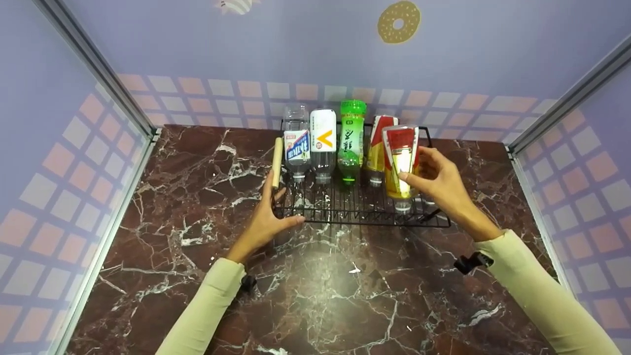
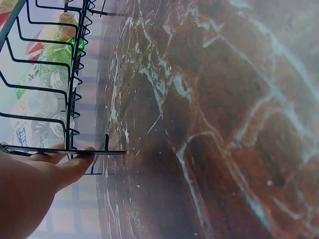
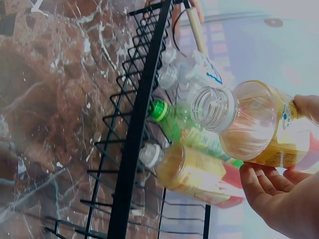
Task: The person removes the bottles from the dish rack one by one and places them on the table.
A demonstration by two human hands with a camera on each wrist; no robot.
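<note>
An uncapped clear plastic bottle (image 1: pixel 400 148) with a red and yellow label is gripped by my right hand (image 1: pixel 446 182), thumb on its front and fingers behind. Its neck points down and toward me, above the right end of a black wire rack (image 1: pixel 340 223). In the right wrist view, the bottle's open mouth (image 3: pixel 212 107) shows clearly. My left hand (image 1: pixel 266 219) touches the rack's left end with fingers extended and thumb spread near the front rail. Beside its fingers stands a pale handle (image 1: pixel 277 162). The left wrist view shows its thumb (image 2: pixel 75 167) against the end frame.
Neck-down in the rack lean a clear bottle (image 1: pixel 297 145) with a blue-white label, a white-labelled bottle (image 1: pixel 323 133), a green bottle (image 1: pixel 351 138) and another red-yellow bottle (image 1: pixel 377 153). The rack stands on a dark marbled table (image 1: pixel 315 296), near a tiled-pattern wall (image 1: pixel 231 93).
</note>
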